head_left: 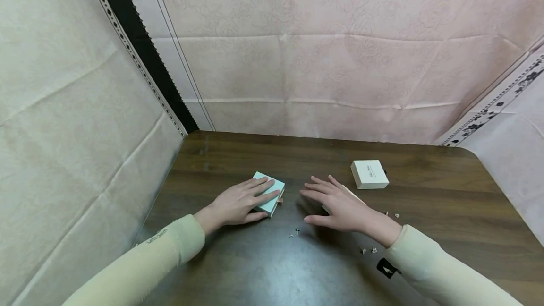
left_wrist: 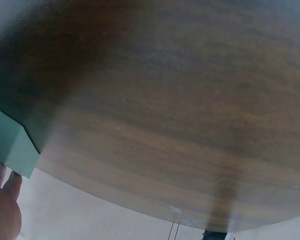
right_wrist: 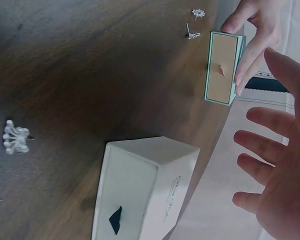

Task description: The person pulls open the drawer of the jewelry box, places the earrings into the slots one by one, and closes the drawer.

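My left hand rests on a mint-green box, its fingers laid across the lid and the thumb by the near edge. In the right wrist view, that box shows a tan end face with a small ribbon tab. Over a white box, mostly hidden below it, hovers my right hand with spread fingers, holding nothing. From the right wrist, a white box shows fine lettering and a dark tab. Between the hands lie two small silver earrings. Another pair of earrings lies near the right wrist.
Another white box with lettering stands at the back right. More small earrings lie beyond the right forearm. A black tag is beside the right sleeve. Pale patterned cloth encloses the wooden table at its back and sides.
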A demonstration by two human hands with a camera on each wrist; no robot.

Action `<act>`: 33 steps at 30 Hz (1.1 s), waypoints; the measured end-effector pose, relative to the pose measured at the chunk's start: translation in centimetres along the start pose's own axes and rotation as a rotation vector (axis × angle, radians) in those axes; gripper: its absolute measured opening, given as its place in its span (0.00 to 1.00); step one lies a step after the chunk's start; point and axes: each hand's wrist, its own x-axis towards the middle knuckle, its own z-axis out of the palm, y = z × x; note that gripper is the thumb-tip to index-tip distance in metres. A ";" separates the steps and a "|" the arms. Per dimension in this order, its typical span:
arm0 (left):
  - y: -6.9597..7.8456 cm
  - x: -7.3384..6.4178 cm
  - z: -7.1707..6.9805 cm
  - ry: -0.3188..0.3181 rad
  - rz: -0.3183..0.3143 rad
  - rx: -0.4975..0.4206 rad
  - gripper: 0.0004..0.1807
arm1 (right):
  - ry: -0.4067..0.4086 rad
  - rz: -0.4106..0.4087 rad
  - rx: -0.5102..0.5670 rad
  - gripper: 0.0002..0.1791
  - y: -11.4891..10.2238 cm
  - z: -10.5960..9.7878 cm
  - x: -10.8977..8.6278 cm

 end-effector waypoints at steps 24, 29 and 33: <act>1.5 0.5 0.0 -0.004 -0.090 0.038 0.36 | -0.103 -0.014 0.035 0.32 0.2 -1.1 4.3; 1.6 0.8 -0.1 -0.022 -0.135 0.058 0.37 | -0.137 -0.003 0.060 0.31 0.3 -0.9 5.1; 1.6 0.9 -0.2 -0.028 -0.176 0.077 0.37 | -0.153 0.003 0.081 0.30 0.3 -0.8 5.8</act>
